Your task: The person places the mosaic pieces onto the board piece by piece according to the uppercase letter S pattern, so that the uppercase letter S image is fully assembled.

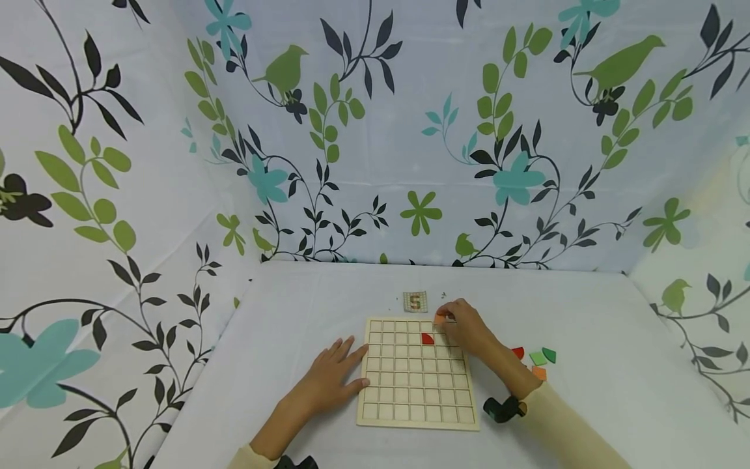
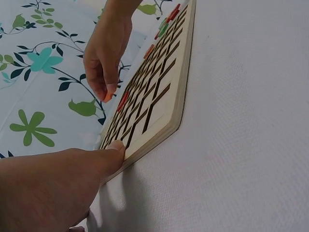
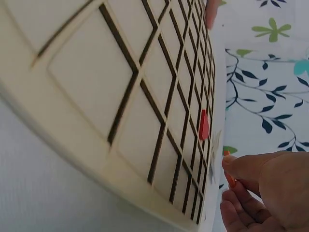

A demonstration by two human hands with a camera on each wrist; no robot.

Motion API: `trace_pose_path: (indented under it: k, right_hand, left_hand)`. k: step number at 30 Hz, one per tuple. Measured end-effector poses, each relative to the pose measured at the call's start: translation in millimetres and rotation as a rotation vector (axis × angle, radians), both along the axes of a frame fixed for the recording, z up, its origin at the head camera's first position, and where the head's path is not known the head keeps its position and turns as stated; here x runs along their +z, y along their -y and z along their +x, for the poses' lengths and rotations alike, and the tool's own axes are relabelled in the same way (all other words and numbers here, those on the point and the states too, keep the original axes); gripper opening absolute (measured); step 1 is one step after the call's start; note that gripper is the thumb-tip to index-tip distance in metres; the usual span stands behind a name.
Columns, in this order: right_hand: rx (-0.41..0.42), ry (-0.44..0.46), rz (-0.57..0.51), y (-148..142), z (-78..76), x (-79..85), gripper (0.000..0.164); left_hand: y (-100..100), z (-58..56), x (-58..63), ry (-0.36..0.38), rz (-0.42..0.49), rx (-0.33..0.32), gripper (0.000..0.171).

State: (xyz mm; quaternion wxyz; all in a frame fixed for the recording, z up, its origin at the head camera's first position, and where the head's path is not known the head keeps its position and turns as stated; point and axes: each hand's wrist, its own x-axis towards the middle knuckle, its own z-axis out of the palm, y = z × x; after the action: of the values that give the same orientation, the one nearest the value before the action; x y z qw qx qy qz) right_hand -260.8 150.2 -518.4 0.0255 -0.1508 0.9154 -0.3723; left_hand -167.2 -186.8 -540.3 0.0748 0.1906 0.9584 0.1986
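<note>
A pale wooden grid board with small square cells lies on the white table. One red quarter-round piece sits in a cell of its second row. My right hand pinches a small orange piece between thumb and fingertips, over the board's far edge toward the right. That orange piece shows between thumb and finger in the right wrist view. My left hand lies at the board's left edge with fingers spread. In the left wrist view its thumb rests on the board's rim.
Right of the board lie loose pieces: a red one, a light green square, a dark green one and an orange one. A small patterned card lies beyond the board's far edge. Printed cloth walls surround the table.
</note>
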Motion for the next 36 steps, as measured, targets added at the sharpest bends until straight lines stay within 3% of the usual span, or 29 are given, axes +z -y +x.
trace_pose_path:
  k: [6,17,29,36]
  right_hand:
    - [0.106,-0.045,0.018,25,8.6,-2.3,0.024]
    - [0.194,-0.258,0.129,42,15.4,-16.9,0.015]
    - [0.196,-0.188,0.111,43,19.2,-9.4,0.005]
    - [0.208,-0.213,0.111,43,20.6,-9.4,0.007]
  left_hand:
    - [1,0.1,0.0,0.008,0.012,0.001,0.071]
    - [0,0.9,2.8,0.021,0.022,0.006,0.071]
    - [-1,2.6,3.3,0.018,0.023,0.008,0.071]
    - [0,2.3,0.3,0.011,0.017,0.017,0.071]
